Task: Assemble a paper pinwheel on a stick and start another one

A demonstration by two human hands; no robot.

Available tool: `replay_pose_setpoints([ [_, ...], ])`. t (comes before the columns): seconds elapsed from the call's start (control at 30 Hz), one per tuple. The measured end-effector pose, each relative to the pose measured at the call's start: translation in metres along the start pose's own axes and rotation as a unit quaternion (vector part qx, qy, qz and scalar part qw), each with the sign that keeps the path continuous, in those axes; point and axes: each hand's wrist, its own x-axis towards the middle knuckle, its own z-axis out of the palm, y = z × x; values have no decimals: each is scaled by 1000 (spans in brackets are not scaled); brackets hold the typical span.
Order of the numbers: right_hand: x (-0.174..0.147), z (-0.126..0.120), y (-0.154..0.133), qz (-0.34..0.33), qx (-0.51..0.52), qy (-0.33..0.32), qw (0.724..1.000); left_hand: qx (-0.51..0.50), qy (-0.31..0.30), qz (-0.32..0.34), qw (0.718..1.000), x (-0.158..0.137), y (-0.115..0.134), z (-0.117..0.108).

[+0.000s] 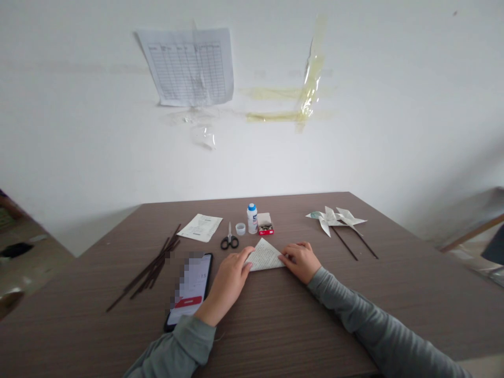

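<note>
A sheet of printed paper (265,256), folded into a triangle with its peak pointing away from me, lies on the brown table. My left hand (232,273) pinches its left corner between thumb and fingers. At the right corner, my right hand (301,261) has its fingers closed on the paper's edge. Just beyond the paper stand a white glue bottle (252,220) with a blue cap and a small red box (265,229) of tiny dark pieces. Black-handled scissors (229,240) and a small clear round cup (240,229) are left of the bottle.
A phone (189,294) lies beside my left forearm. Farther left are several thin dark sticks (151,268) and some flat paper (200,227). Two paper pinwheels (331,217) on sticks rest at the right. Behind the table (394,294), a printed sheet (191,68) is taped to the wall.
</note>
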Motion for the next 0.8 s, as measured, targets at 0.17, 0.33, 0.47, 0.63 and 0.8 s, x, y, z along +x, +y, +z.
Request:
replay_pose_setpoints([
  [0.17,-2,1,-3,-2,-12,11,1000,10,16,39,999,0,-2,0],
  [0.33,-5,3,-3,-34,-48,31,998,21,9,47,999,1,-3,1],
  [0.47,-7,5,-3,-56,-77,39,995,28,5,42,999,2,-1,0],
  [0.63,-9,9,-8,-50,-87,39,994,44,12,57,997,1,-2,2],
  [0.8,-10,8,-12,-39,-82,40,995,33,29,63,997,1,-3,4],
])
